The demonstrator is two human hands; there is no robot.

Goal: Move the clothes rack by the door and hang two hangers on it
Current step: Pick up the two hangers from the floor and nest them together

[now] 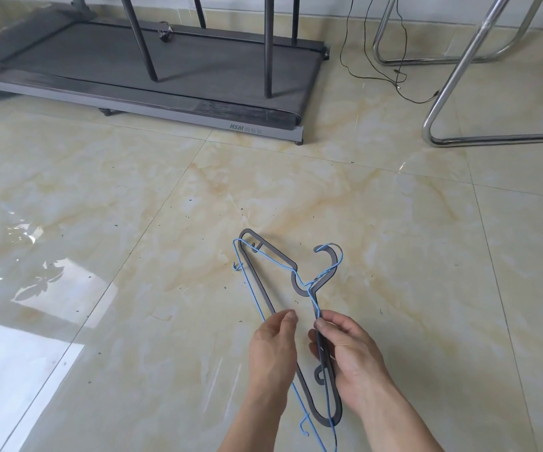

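You are holding 2 hangers together above the floor [133, 197], at about 6 o'clock in the view: your right hand [351, 353] is pinching the grey hanger [263, 298] and the blue wire hanger [247, 282] along one arm. Your left hand [273, 350] is closing its fingertips on the other arm, with both hooks pointing toward 12 o'clock. The chrome clothes rack [459, 70] is standing at about 1 o'clock, beside the treadmill [165, 76] at 11 o'clock.

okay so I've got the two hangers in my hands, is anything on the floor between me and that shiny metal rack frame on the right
Nothing visible blocks the way. Both hangers, grey hanger and blue wire hanger, are held by the left hand and right hand. Bare tile lies up to the chrome frame; the black cable trails beside it, left.
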